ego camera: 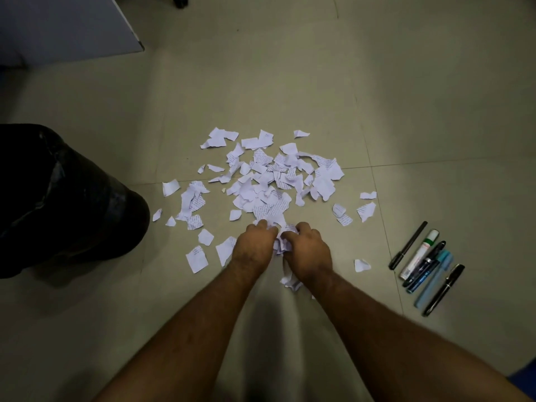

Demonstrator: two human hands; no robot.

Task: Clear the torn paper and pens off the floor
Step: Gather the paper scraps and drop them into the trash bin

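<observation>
head view: the floor is pale, greenish-grey tile with thin grout lines, one running across under the paper and others running away from the camera. the light is dim and falls off toward the edges, and a soft shadow lies between the forearms. at the top left stands a white panel of furniture with a chipped lower corner; at the top edge a dark caster just shows. at the left sits a bin lined with a glossy black bag, its mouth turned toward the scraps.

the torn paper is spread over the middle of the floor, white scraps with printed lines, thickest at the centre and looser toward the bin and the right. a few scraps lie nearer the camera, beside and under the wrists.

the left hand and right hand meet at the near edge of the heap, knuckles up, fingers curled inward. both grips are clenched around a crumpled bunch of scraps pressed between them.

the pens lie to the right, well apart from the hands: several side by side, slanted the same way, black ones, a white marker with a green band and a pale blue one, some touching.
</observation>
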